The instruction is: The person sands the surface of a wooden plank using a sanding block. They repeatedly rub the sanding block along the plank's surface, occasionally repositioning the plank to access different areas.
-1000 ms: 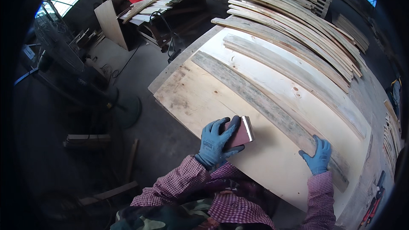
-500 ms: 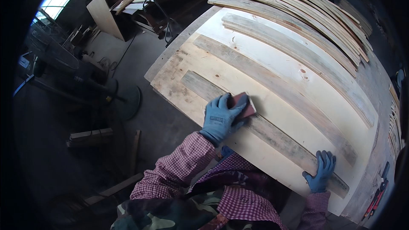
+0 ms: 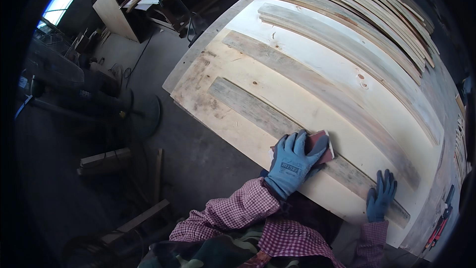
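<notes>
My left hand (image 3: 291,166), in a blue work glove, is closed around a sanding block wrapped in reddish-brown sandpaper (image 3: 322,150). It presses the block on a narrow, grey-stained wooden plank (image 3: 248,104) that lies aslant along the near side of the table. Close to the plank's right end, my right hand (image 3: 382,196), gloved the same way, rests with fingers stretched out across the wood. Part of the plank's middle is hidden under my left hand and the block.
Beyond the plank lie another weathered board (image 3: 297,79) and a pair of stacked strips (image 3: 342,47) on the pale plywood tabletop (image 3: 198,87). Many slats (image 3: 347,10) are piled at the far edge. Red-handled pliers (image 3: 439,226) lie at the right. A stand fan (image 3: 144,114) stands left.
My left hand has slid the sanding block along the plank to the right and nearer me. My right hand stays near the plank's right end. The whole view has shifted slightly.
</notes>
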A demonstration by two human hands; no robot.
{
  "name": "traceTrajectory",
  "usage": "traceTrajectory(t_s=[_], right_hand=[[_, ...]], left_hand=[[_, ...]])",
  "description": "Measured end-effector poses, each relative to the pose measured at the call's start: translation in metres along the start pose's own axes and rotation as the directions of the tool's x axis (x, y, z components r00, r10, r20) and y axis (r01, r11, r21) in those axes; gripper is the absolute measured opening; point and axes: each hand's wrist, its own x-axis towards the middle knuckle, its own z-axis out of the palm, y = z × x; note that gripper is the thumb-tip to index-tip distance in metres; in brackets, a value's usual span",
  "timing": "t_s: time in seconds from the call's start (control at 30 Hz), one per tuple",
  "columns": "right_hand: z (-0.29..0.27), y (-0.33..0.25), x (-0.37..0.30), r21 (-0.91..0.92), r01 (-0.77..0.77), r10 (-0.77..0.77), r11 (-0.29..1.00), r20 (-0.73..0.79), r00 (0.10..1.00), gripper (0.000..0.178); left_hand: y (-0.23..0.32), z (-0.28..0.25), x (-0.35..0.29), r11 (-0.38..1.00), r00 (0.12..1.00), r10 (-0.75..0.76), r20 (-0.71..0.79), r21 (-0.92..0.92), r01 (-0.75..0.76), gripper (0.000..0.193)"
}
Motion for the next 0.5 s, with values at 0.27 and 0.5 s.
traceTrajectory(t_s=[0.27, 0.5], right_hand=[[-0.008, -0.009, 0.002, 0.008, -0.007, 0.007, 1.000, -0.026, 1.000, 0.062], [-0.003, -0.005, 0.002, -0.003, -0.024, 0.024, 1.000, -0.020, 1.000, 0.061]], left_hand=[[-0.215, -0.062, 0.031, 0.873, 0.911, -0.365, -0.192, 0.270, 0.407, 0.060], [-0.129, -0.040, 0.032, 0.926, 0.948, -0.293, -0.125, 0.208, 0.314, 0.057]])
